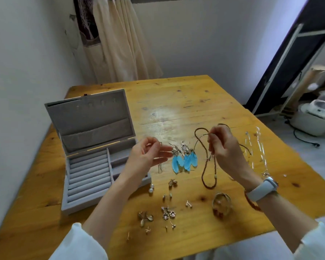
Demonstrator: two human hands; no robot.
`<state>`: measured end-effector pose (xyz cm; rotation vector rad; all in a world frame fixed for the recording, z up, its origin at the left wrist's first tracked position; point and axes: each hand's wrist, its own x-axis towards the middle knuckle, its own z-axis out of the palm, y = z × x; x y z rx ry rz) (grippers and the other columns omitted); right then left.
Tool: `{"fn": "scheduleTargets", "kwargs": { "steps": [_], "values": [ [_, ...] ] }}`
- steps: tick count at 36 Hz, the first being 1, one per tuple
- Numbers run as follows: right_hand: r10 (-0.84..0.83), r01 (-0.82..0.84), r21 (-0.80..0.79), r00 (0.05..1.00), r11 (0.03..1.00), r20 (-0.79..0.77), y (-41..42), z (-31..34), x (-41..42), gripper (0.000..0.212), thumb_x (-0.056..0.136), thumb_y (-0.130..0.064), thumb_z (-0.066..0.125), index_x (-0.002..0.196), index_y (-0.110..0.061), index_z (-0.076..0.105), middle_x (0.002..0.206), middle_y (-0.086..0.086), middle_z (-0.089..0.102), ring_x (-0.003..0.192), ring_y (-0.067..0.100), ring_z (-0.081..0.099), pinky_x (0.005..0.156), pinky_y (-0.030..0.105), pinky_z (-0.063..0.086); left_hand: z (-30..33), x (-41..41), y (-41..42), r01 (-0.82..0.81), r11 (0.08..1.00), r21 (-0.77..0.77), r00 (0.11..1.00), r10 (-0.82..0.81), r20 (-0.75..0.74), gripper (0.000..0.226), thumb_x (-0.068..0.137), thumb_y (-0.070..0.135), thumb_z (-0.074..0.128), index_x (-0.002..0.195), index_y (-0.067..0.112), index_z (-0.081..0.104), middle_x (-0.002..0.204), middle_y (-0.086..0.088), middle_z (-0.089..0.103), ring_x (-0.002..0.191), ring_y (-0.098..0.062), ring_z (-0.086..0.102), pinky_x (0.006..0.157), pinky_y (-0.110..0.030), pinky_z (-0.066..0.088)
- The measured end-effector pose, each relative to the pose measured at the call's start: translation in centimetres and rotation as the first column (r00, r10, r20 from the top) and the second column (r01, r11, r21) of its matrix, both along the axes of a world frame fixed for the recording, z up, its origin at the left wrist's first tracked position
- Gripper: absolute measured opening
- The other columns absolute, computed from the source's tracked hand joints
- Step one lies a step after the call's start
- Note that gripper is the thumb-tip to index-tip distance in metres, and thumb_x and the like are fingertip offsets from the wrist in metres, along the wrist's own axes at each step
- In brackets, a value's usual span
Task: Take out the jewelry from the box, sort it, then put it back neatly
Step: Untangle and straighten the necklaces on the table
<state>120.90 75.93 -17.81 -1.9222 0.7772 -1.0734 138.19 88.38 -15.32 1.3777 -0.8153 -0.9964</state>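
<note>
Table (pixel 176 102): yellow wood, carrying the sorted jewelry in small groups.
Jewelry box (pixel 94 147): open at the left, lid up, ring rolls bare, so most pieces look out.
Brown bead necklace (pixel 207 166): hangs from the right hand; best lifted clear, let untwist, then laid in one loop.
Right hand (pixel 223 145): fingers pinch the cord near its top.
Left hand (pixel 150 152): fingers loosely curled; a thin wire seems pinched, but I cannot tell.
Blue feather earrings (pixel 184 160): lying between the hands.
Hard to read: clear chain (pixel 259 147) at right, tiny studs (pixel 171 225).
</note>
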Motion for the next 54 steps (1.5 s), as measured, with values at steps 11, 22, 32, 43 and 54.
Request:
{"fn": "scheduleTargets", "kwargs": {
  "steps": [11, 22, 32, 43, 54],
  "values": [
    [-0.204, 0.225, 0.022, 0.919, 0.974, -0.337, -1.5, -0.5, -14.4, 0.015, 0.093, -0.006, 0.047, 0.081, -0.015, 0.051, 0.061, -0.003, 0.049, 0.048, 0.008, 0.045, 0.047, 0.019, 0.037, -0.5, -9.6, -5.3, 0.195, 0.977, 0.091, 0.979, -0.188, -0.077, 0.011, 0.099, 0.015, 0.039, 0.091, 0.009, 0.045, 0.085, -0.010, 0.072, 0.080, -0.027, 0.070, 0.075, -0.041, 0.056],
    [-0.275, 0.331, -0.045, 0.694, 0.943, -0.666, -2.9, -4.3, -19.7, 0.012, 0.089, -0.015, 0.056, 0.092, -0.008, 0.064, 0.090, 0.002, 0.060, 0.079, 0.013, 0.048, 0.061, 0.014, 0.030, -1.9, -14.6, -7.5, 0.308, 0.937, 0.167, 0.948, -0.317, 0.030, 0.011, 0.097, 0.012, 0.043, 0.091, 0.005, 0.049, 0.089, -0.011, 0.062, 0.073, -0.017, 0.065, 0.070, -0.038, 0.059],
    [-0.076, 0.121, 0.096, 0.921, 0.988, -0.382, -2.0, -3.0, -17.0, 0.025, 0.086, -0.018, 0.060, 0.109, -0.028, 0.059, 0.104, -0.005, 0.058, 0.088, 0.011, 0.054, 0.074, 0.016, 0.043, -1.0, -15.0, -8.7, 0.350, 0.929, 0.118, 0.783, -0.359, 0.507, 0.013, 0.091, 0.020, 0.055, 0.078, 0.025, 0.055, 0.093, 0.006, 0.047, 0.091, -0.013, 0.048, 0.090, -0.027, 0.042],
    [-0.019, 0.016, 0.351, 1.000, 0.936, 0.003, -0.3, -2.0, -13.0, 0.005, 0.087, -0.013, 0.059, 0.086, -0.010, 0.063, 0.091, 0.006, 0.065, 0.088, 0.016, 0.060, 0.084, 0.033, 0.045, -0.1, -15.2, -9.6, 0.351, 0.934, 0.065, 0.785, -0.331, 0.524, 0.012, 0.091, 0.018, 0.054, 0.080, 0.022, 0.056, 0.090, 0.005, 0.047, 0.076, -0.005, 0.046, 0.067, -0.009, 0.039],
    [-0.049, 0.064, 0.360, 0.998, 0.931, -0.049, -0.4, -2.7, -14.5, 0.023, 0.083, -0.018, 0.065, 0.101, -0.031, 0.059, 0.100, -0.005, 0.057, 0.096, 0.011, 0.054, 0.084, 0.028, 0.045, -1.3, -17.0, -10.3, 0.373, 0.927, 0.039, 0.812, -0.346, 0.469, 0.014, 0.092, 0.012, 0.052, 0.079, 0.016, 0.057, 0.073, 0.002, 0.056, 0.064, -0.004, 0.045, 0.057, -0.011, 0.036]
  ]
}}
